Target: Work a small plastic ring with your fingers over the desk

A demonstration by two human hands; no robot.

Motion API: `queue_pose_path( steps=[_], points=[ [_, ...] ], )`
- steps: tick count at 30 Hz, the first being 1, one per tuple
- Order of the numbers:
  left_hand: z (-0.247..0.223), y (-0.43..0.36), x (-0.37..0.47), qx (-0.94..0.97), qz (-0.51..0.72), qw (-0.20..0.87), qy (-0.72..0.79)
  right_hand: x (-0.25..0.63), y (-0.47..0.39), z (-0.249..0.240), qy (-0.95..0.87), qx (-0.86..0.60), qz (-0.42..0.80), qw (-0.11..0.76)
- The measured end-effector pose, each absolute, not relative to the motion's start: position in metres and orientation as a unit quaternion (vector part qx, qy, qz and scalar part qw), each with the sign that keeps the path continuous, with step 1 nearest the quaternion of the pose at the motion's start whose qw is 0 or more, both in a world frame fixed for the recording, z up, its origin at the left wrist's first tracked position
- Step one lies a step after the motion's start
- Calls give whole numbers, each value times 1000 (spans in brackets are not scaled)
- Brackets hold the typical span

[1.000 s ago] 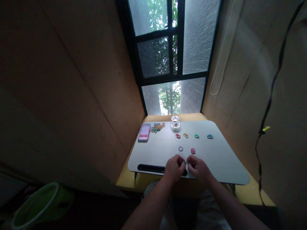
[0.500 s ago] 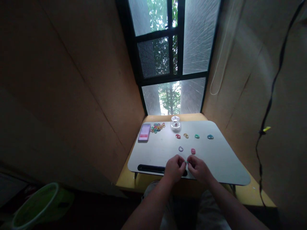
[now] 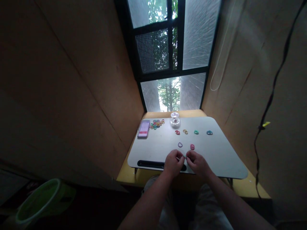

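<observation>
My left hand (image 3: 174, 162) and my right hand (image 3: 197, 162) meet above the front edge of the white table (image 3: 158, 148). Both pinch a tiny greenish item between them, mostly hidden by the fingers. Just beyond my hands lie a purple ring (image 3: 180, 144) and pink rings (image 3: 192, 147). A row behind them holds red rings (image 3: 177, 132), yellow rings (image 3: 185, 131), green rings (image 3: 196, 132) and blue rings (image 3: 209, 132). At the back left is a mixed pile of coloured rings (image 3: 157, 124).
A clear round container (image 3: 175, 122) stands at the table's back. A phone-like object with a blurred screen (image 3: 143, 129) lies at the back left. A black slot (image 3: 151, 164) runs along the front edge. Green basket (image 3: 39, 201) at lower left; dark cable (image 3: 270, 99) hangs at right.
The whole view has shifted, so the table and rings appear slightly higher. My hands remain together in a pinch, with only small finger movement.
</observation>
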State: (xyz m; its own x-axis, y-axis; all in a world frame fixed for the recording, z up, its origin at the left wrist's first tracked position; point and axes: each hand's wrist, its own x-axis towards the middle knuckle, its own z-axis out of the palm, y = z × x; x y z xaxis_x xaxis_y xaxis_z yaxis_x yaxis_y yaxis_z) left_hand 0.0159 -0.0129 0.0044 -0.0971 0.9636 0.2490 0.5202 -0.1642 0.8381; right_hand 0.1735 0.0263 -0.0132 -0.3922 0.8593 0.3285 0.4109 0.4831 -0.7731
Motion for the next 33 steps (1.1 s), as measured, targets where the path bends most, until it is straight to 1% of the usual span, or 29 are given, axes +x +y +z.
queue_pose_path(
  steps=[12, 25, 29, 33],
  points=[
    [6, -15, 15, 624, 421, 266, 602, 174, 23, -4, -785, -416, 282, 363],
    [8, -15, 13, 623, 424, 287, 592, 177, 23, -8, -797, -394, 306, 341],
    [8, -16, 11, 608, 434, 328, 578, 178, 23, -7, -794, -407, 307, 331],
    [13, -7, -10, 562, 492, 387, 541, 177, 25, -5, -789, -425, 300, 328]
  ],
)
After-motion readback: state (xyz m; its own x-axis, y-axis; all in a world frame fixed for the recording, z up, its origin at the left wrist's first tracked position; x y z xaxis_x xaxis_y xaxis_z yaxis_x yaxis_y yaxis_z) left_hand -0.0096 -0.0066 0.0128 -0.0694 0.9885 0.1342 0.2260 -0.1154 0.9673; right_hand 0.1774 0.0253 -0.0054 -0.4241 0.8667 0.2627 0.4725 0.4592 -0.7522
